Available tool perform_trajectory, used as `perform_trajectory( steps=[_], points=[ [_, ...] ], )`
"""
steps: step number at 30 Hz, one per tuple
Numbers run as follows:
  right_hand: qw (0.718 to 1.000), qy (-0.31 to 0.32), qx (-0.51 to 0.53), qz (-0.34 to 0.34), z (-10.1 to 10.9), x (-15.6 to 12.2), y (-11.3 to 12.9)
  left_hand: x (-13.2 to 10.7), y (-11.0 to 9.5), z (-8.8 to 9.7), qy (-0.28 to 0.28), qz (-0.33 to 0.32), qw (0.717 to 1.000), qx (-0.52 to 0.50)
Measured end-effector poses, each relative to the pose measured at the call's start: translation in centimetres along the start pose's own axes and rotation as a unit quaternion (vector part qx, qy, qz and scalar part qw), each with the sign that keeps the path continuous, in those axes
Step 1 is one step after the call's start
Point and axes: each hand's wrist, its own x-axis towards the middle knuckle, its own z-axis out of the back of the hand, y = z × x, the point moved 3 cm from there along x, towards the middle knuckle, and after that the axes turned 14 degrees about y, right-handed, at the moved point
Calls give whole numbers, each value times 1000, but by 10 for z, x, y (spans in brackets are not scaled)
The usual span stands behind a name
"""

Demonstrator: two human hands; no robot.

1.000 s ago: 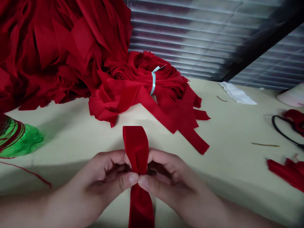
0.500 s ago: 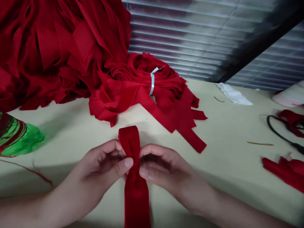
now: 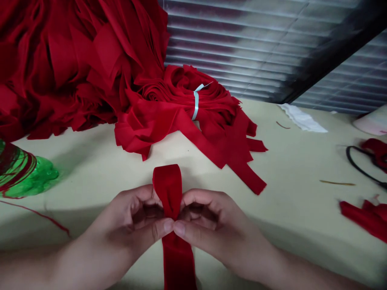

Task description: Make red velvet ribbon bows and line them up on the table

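A red ribbon (image 3: 179, 264) runs up from the bottom edge of the head view and folds over into a loop at its far end. My left hand (image 3: 137, 219) pinches it from the left, thumb on top and fingers curled behind. From the right, my right hand (image 3: 205, 223) grips the same narrow spot, and the two thumb tips meet over the cloth. The ribbon is gathered and creased there; its underside and the fingers behind it are hidden.
A large heap of red fabric strips (image 3: 75, 60) fills the back left. Beside it lies a red bundle tied with a pale band (image 3: 196, 105). A green bottle wound with red thread (image 3: 42, 175) is at left. White paper (image 3: 304, 118) and a black cable (image 3: 359, 171) lie right.
Both thumbs have come together over the ribbon, lower on it than before. The gathered spot is tighter and the loop beyond it stands out more. The view has shifted slightly.
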Motion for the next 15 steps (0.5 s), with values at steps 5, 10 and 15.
perform_trajectory(
  steps=[5, 10, 15],
  points=[
    [1000, -1, -20, -2, -2, -1, 2, 1, -4, -4, 8, -16, 1000, -10],
    [999, -27, -43, 18, 1, -3, 2, 4, -8, -5, 6, -29, 1000, 8],
    [998, -41, -34, 45, 4, -2, 1, 1, -5, 1, -17, -13, 1000, 13]
  ],
)
